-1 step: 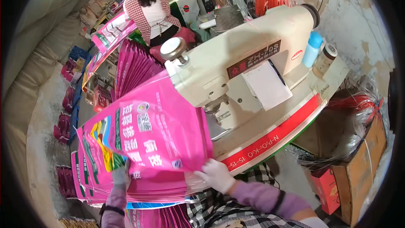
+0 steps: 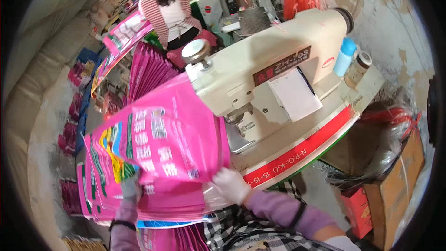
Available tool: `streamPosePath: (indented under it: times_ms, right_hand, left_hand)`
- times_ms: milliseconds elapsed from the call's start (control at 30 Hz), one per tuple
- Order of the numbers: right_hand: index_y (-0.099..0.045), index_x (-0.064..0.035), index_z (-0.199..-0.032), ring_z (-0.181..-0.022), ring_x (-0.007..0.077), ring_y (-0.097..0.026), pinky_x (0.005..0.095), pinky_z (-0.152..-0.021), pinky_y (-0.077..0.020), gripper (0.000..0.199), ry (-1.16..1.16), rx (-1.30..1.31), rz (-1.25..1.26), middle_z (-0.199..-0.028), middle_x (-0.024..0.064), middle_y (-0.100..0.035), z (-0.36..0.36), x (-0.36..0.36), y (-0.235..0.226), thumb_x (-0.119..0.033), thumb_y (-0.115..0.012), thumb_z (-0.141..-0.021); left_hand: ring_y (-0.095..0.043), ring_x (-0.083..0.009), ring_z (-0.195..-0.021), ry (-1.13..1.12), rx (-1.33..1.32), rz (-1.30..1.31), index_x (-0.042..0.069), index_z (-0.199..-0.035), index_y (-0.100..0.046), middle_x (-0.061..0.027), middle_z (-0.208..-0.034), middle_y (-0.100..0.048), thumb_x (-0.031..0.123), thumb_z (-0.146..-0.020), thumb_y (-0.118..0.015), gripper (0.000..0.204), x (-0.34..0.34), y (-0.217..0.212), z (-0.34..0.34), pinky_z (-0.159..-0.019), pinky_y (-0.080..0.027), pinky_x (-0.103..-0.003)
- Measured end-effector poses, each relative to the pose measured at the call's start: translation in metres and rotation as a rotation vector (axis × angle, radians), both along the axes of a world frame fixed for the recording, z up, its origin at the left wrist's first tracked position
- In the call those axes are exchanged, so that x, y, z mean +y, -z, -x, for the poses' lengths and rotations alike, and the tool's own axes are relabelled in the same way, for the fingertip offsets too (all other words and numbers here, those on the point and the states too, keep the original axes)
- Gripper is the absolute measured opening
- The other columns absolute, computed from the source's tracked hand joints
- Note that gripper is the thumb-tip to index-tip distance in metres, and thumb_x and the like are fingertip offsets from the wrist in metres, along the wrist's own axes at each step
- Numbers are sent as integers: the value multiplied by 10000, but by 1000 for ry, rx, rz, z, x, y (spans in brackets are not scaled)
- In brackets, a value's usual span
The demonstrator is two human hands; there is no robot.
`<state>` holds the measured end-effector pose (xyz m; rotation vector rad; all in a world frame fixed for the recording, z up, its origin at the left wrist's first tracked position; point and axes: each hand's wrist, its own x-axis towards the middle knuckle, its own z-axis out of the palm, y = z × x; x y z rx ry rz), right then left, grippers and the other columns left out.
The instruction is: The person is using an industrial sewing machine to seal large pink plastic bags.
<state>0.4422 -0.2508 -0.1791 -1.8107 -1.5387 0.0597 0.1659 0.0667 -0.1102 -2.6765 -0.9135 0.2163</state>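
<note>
A bright pink printed bag (image 2: 186, 121) lies over a stack of like bags (image 2: 104, 207), its far edge beside the needle area of a cream sewing machine (image 2: 274, 58). My right hand (image 2: 231, 185), in a white glove, is closed on the bag's near right corner, by the front edge of the machine table (image 2: 292, 158). On the bag's left part, by the yellow and green print, rests my left hand (image 2: 131, 188) in a greyish glove. It appears to grip the bag's near edge, though its fingertips are partly hidden.
A white pad (image 2: 295, 95) with a dark pen lies against the machine; a blue bottle (image 2: 344, 57) and a jar (image 2: 357, 69) stand behind. Cardboard boxes (image 2: 399, 181) and clear strands are at right. Another person (image 2: 169, 14) sits ahead, beside more pink bags (image 2: 148, 72).
My right hand and the bag's right edge have shifted slightly left, away from the machine table. My left hand keeps nearly the same place.
</note>
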Motion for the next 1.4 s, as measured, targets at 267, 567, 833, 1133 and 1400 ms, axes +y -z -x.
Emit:
streamPosePath:
  times_ms: [267,567,833,1133,1400]
  right_hand:
    - [-633,-94,-992,-784,311,-638,472,-714,-514,467,-444,-68,258,-823,160,-643,17,53,-142,-541,-555,-883]
    - [-515,-167,-1375,-961,428,-639,481,-856,-499,443,-91,263,166,-1069,240,-662,-17,157,10,-308,-539,-956]
    - [-685,-194,-1169,-731,301,-681,422,-661,-526,302,-500,-1,-26,-815,134,-695,177,194,-89,-170,-496,-934]
    - [-642,-43,-1059,-968,296,-668,419,-809,-541,218,-784,-520,394,-1023,142,-660,346,137,70,-123,-490,-925]
    - [-537,25,-1297,-1185,452,-548,495,-1080,-387,400,-312,-6,214,-1291,302,-552,303,122,150,-161,-469,-949]
  left_hand:
    - [-615,-187,-900,-963,-1206,538,41,-1394,-466,-103,-1046,-649,165,-961,-560,461,21,-26,207,-750,-501,-379]
    - [-558,-197,-1116,-1167,-1709,1001,-33,-1340,-469,-105,-1221,-602,206,-990,-554,432,-277,50,66,-906,-481,-346]
    - [-614,-157,-1049,-848,-1975,525,-7,-1238,-578,-79,-1131,-639,287,-1015,-468,385,-279,-97,267,-889,-500,-315]
    - [-599,-86,-887,-1334,-1945,86,22,-1178,-595,-4,-1024,-637,77,-928,-597,255,-418,-45,258,-805,-480,-244]
    - [-646,-205,-912,-1498,-2314,384,6,-1163,-581,-91,-1104,-644,-19,-875,-599,290,-420,125,285,-833,-532,-323]
